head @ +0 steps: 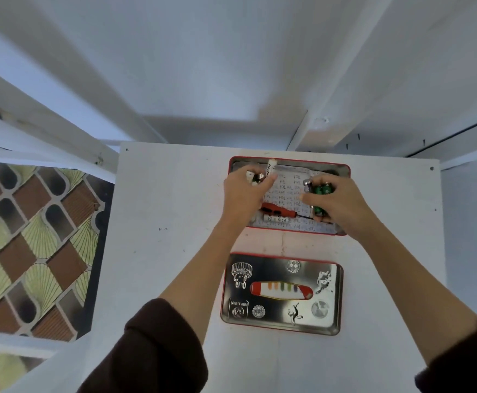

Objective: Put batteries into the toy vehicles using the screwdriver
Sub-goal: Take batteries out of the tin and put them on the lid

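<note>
An open red tin (342, 168) lined with printed paper lies at the far side of the white table. My left hand (244, 194) reaches into its left end and pinches a white battery (269, 168) that sticks up; a small silvery toy part shows under the fingers. My right hand (336, 205) grips a green toy vehicle (320, 192) at the tin's right end. A red-handled screwdriver (277, 211) lies in the tin near its front edge, with another white battery (275, 219) beside it.
The tin's lid (281, 293), silver with printed pictures, lies face up nearer to me. The white table (169, 251) ends at its left edge beside a patterned floor (33, 236). White walls stand behind the table.
</note>
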Demonstrator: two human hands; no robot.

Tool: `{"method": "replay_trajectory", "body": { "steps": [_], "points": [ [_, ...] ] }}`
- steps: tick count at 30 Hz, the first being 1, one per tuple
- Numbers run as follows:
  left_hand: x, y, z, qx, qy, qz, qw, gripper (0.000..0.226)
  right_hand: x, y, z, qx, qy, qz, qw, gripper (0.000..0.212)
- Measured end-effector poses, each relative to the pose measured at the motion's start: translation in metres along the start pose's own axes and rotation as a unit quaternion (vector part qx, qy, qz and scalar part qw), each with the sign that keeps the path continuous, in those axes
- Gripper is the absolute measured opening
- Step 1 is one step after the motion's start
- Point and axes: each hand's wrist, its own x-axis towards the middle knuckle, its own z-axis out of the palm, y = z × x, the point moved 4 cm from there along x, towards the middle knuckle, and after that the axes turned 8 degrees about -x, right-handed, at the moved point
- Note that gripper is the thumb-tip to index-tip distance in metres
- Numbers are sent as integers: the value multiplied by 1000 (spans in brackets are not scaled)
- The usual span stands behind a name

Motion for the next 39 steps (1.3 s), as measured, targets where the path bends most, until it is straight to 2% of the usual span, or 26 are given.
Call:
{"method": "replay_trajectory", "body": {
  "steps": [2, 5, 8, 13, 19, 21, 25, 29, 33, 39],
  "points": [
    [-6, -1, -10, -71, -17, -15, 997, 17, 4, -4, 6, -130, -50, -55, 989, 15],
    [-19, 6, -24, -132, -26, -17, 991, 10, 11, -3, 23, -375, -140, -139, 906, 23],
    [-28, 15, -39, -174, -20, -11, 985, 8, 13, -4, 36, -440, -178, -156, 866, 17],
    [-33, 10, -63, -206, 35, -4, 978, 10, 14, -14, 34, -482, -76, -191, 852, 18],
    [-36, 3, -71, -212, 52, -9, 976, 12, 16, -10, 45, -503, -49, -190, 842, 23],
    [-37, 2, -72, -213, 58, -11, 975, 12, 18, -8, 47, -491, -27, -184, 851, 25],
    [-35, 0, -74, -222, 67, -11, 973, 13, 22, -7, 43, -420, 32, -166, 892, 29],
    [-33, 0, -75, -226, 63, -13, 972, 12, 25, -8, 41, -414, 65, -156, 895, 29],
    [-30, 0, -71, -227, 50, -17, 972, 12, 30, -6, 42, -357, 100, -115, 922, 32],
    [-26, 2, -68, -213, 34, -15, 976, 11, 31, -14, 48, -383, 127, -114, 908, 35]
  ]
}}
